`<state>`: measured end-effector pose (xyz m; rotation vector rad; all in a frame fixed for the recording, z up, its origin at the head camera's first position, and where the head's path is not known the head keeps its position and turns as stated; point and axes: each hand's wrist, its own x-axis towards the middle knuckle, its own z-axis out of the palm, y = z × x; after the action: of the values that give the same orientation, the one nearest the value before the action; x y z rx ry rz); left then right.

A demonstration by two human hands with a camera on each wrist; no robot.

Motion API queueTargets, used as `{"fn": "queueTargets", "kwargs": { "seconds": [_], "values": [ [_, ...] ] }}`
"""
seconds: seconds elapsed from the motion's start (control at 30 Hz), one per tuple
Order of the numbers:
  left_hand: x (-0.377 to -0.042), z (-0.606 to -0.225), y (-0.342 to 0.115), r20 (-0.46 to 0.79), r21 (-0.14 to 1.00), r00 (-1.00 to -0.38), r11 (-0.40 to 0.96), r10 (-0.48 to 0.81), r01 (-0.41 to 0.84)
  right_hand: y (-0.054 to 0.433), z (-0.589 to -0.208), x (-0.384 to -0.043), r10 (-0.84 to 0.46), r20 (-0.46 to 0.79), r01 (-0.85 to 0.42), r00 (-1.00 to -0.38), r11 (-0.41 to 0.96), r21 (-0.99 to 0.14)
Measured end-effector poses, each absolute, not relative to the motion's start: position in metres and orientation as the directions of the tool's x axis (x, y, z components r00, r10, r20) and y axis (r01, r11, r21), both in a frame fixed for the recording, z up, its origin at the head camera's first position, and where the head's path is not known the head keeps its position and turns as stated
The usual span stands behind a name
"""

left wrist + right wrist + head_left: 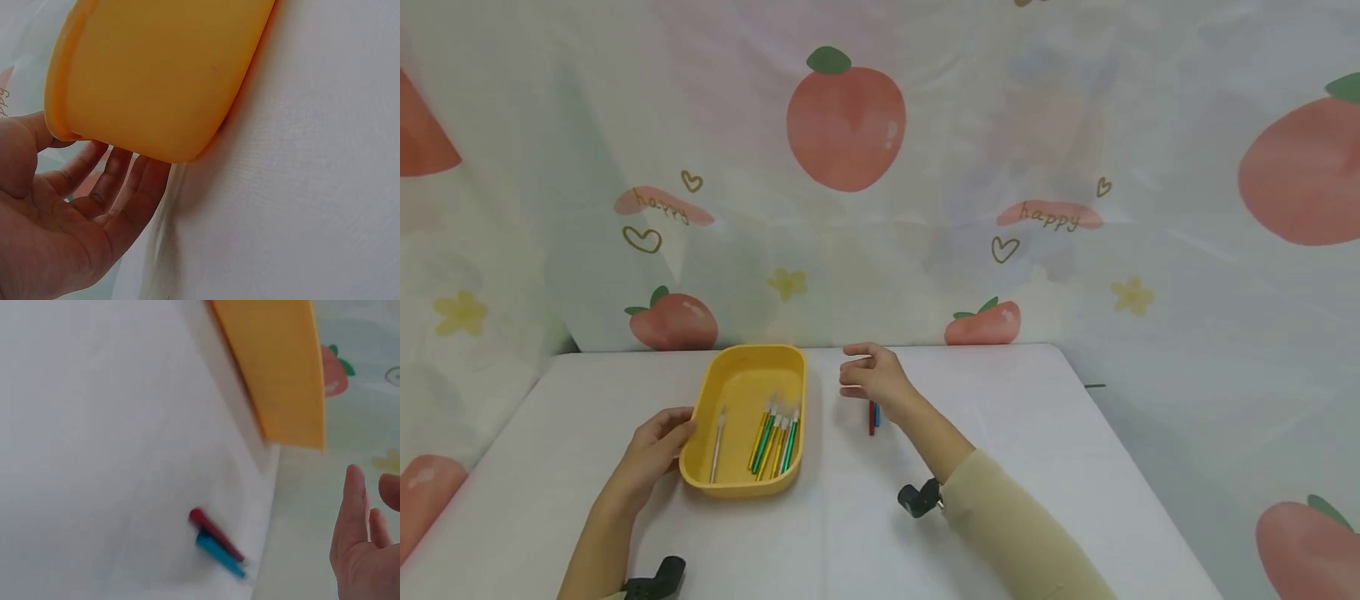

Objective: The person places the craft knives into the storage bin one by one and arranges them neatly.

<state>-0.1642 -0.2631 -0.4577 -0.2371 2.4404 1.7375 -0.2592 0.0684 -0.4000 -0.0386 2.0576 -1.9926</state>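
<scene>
A yellow tray (741, 490) lies on the table. My left hand (655, 446) holds its left side, thumb at the rim and fingers against the outer wall. Inside, several slim paintbrushes (773, 442) with yellow and green handles are bunched at the right; a pale brush (717, 446) lies alone at the left. To the right of the tray, my right hand (876, 379) hovers with loosely bent fingers and holds nothing. Below it, a red stick-like piece (215, 534) and a blue one (220, 553) lie side by side, probably brushes too; their tips are blurred.
The white-covered table (1000, 417) ends at a hanging curtain (917, 250) printed with fruit, hearts and flowers. Black wrist cameras (919, 500) are worn on both arms. A thin dark stick (1095, 386) shows past the table's right edge.
</scene>
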Motion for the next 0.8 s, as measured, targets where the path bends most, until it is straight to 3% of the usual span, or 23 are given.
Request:
{"fn": "queueTargets", "kwargs": {
  "seconds": [0.8],
  "values": [
    [-0.166, -0.461, -0.262, -0.212, 0.925, -0.975, 0.310, -0.058, -0.220, 0.128, -0.447, -0.275, -0.016, -0.322, 0.316, -0.947, 0.152, -0.937]
  ]
}}
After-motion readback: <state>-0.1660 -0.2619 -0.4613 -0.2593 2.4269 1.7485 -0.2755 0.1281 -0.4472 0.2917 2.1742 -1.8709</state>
